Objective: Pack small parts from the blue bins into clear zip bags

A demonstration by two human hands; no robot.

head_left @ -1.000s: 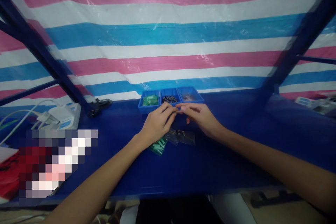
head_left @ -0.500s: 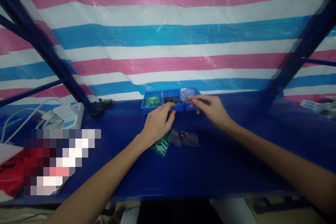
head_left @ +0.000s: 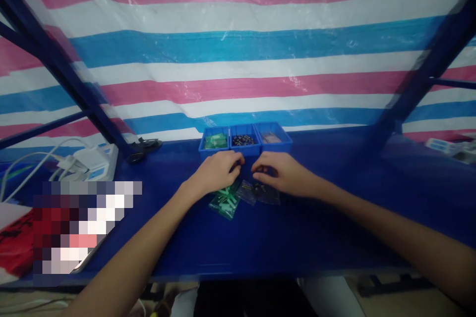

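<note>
My left hand [head_left: 219, 169] hovers just in front of the blue bins, its fingers curled inward toward the thumb. Under it lie small green plastic bags [head_left: 225, 204] with pale pieces inside. Facing it, my right hand [head_left: 278, 171] is closed, thumb and fingertips drawn together. Anything in either hand is hidden or too small to make out. Below the right hand are a clear bag [head_left: 267, 195] with dark small parts and another clear bag [head_left: 247, 192] with thin parts.
Behind the hands stand three blue bins: one with green packets [head_left: 215, 140], one with small dark parts [head_left: 243, 140], one with thin pale pieces [head_left: 270, 137]. A white power strip [head_left: 107, 163] with cables and black items [head_left: 145, 146] are left on the blue table [head_left: 297, 247].
My right hand has drawn back from the right bin toward me and the bags. The shiny clear plastic over that bin no longer shows. My left hand has shifted slightly nearer me.
</note>
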